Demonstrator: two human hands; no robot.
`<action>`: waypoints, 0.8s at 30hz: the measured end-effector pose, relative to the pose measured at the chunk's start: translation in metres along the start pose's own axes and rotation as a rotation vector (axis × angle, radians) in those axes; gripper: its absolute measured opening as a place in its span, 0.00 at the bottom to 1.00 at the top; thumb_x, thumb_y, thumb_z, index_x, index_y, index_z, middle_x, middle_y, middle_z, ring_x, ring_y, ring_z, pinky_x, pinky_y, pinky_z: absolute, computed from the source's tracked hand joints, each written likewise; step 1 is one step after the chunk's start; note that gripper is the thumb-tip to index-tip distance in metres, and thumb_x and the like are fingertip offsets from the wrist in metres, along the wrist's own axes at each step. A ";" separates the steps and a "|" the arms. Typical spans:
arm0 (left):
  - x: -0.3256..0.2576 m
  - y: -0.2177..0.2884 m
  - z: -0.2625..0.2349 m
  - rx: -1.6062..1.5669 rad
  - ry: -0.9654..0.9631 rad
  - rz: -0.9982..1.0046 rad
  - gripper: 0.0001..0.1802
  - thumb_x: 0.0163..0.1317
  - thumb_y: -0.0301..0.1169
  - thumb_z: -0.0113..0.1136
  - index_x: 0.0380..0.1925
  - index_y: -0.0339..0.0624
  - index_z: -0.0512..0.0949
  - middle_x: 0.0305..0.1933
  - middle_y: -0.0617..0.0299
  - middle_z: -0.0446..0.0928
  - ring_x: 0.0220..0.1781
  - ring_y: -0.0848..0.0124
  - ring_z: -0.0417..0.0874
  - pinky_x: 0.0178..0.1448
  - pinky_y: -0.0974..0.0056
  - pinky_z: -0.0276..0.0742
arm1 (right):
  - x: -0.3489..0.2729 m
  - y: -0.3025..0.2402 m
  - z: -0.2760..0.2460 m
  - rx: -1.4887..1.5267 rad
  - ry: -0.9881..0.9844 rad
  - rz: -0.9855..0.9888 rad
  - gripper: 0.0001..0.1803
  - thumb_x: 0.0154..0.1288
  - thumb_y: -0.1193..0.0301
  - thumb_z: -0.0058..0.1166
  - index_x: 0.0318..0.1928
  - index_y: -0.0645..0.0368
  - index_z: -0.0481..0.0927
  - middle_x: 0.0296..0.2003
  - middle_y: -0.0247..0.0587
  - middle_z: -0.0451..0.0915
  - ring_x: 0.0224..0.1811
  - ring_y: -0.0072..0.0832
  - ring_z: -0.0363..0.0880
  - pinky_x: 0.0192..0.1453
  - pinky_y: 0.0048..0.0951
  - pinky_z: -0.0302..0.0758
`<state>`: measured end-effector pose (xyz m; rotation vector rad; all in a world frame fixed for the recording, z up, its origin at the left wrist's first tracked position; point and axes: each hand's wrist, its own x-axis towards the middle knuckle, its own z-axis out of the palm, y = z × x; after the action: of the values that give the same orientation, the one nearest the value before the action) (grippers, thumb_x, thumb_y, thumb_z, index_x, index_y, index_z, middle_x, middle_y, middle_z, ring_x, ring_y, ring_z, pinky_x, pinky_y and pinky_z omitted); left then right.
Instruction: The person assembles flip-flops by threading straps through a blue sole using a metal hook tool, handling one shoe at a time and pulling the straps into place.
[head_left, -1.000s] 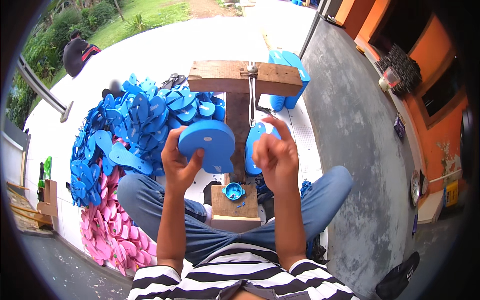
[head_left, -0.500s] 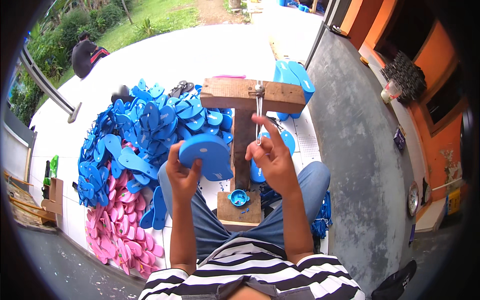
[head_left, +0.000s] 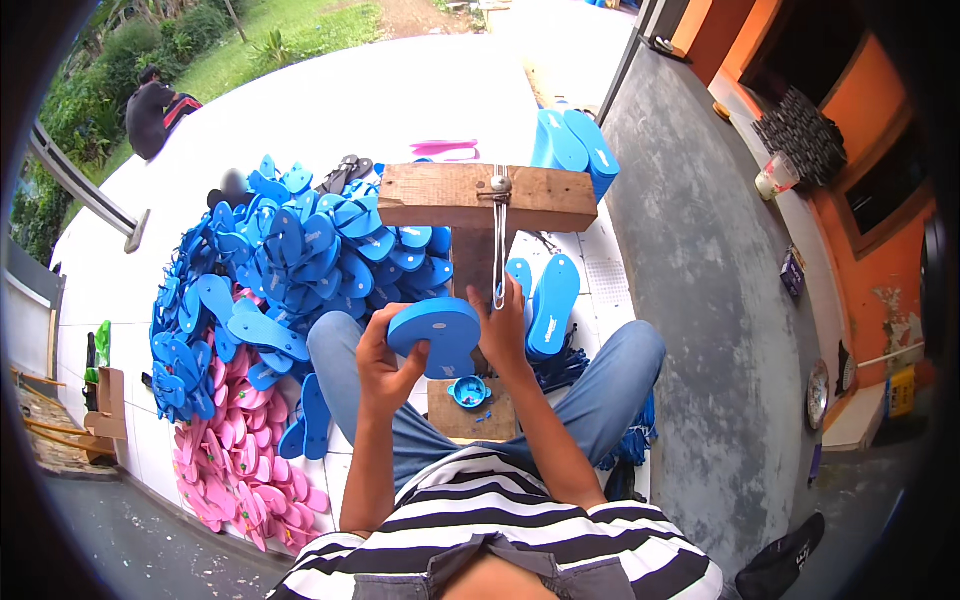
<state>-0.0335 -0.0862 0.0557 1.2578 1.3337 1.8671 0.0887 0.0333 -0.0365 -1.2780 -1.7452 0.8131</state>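
In my left hand [head_left: 385, 360] is a thick blue flip-flop sole [head_left: 436, 328], gripped at its left edge with the thumb across its face. A pale dot marks its rounded end. Close against the sole's right side is my right hand [head_left: 503, 335], its fingers raised and partly hidden, so their grip is unclear. Metal wire loops [head_left: 500, 250] hang from a ball-headed pin on the wooden crossbar [head_left: 430, 195] and reach down in front of that hand. Below the sole, a small blue bowl [head_left: 468, 392] with blue bits sits on the stand's wooden base [head_left: 445, 420].
Blue flip-flops [head_left: 290, 240] lie heaped at left, with pink flip-flops [head_left: 235, 460] nearer me. Stacked blue soles [head_left: 575, 145] stand beyond the crossbar; another blue sole [head_left: 552, 305] lies right of the post. Blue straps [head_left: 635, 435] lie by my right knee. A person [head_left: 155, 115] sits far left.
My left hand has brought the sole right and slightly down, in front of the post. My right hand has dropped from the wire loops and moved left to the sole's side.
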 end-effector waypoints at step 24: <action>0.048 0.018 0.048 0.072 -0.217 0.567 0.29 0.37 0.22 0.74 0.44 0.43 0.74 0.43 0.51 0.76 0.41 0.58 0.79 0.44 0.59 0.75 | -0.007 -0.096 -0.134 0.274 0.051 -0.667 0.25 0.48 0.84 0.69 0.49 0.58 0.79 0.44 0.43 0.80 0.47 0.40 0.82 0.51 0.38 0.81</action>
<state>-0.0095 -0.0334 0.0946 1.9693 0.9997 1.9694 0.1658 0.0047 0.1058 -0.4739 -1.7820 0.5858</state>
